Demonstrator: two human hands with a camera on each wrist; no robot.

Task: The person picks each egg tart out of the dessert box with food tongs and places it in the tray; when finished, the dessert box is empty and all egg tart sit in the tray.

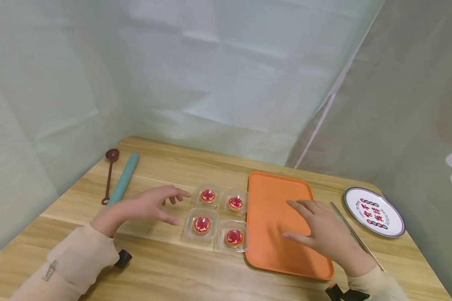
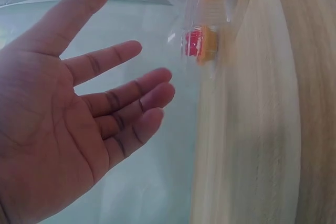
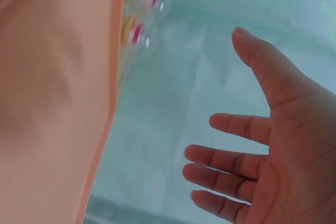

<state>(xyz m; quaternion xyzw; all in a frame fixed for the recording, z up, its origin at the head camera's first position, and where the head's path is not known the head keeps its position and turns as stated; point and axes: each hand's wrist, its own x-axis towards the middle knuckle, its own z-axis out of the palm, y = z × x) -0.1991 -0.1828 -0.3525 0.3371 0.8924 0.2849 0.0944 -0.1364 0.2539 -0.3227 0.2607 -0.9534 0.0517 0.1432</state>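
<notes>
Boxed tarts (image 1: 201,225), 4 in 2 rows, sit on the surface (image 1: 154,274) beside the orange tray (image 1: 275,251). Left hand (image 1: 154,205) empty, loosely spread, near them; right hand (image 1: 327,230) empty, wide, above the tray.

On the bench (image 1: 165,267), four tarts (image 1: 201,225) sit in boxes (image 1: 190,221), two by two, at nine o'clock of the serving tray (image 1: 275,200). Past them, toward ten, lies a rolling pin (image 1: 125,179), a ladle (image 1: 110,173) at its nine. Chopsticks (image 1: 343,218) lie between the tray and a plate (image 1: 374,212) at three.
</notes>
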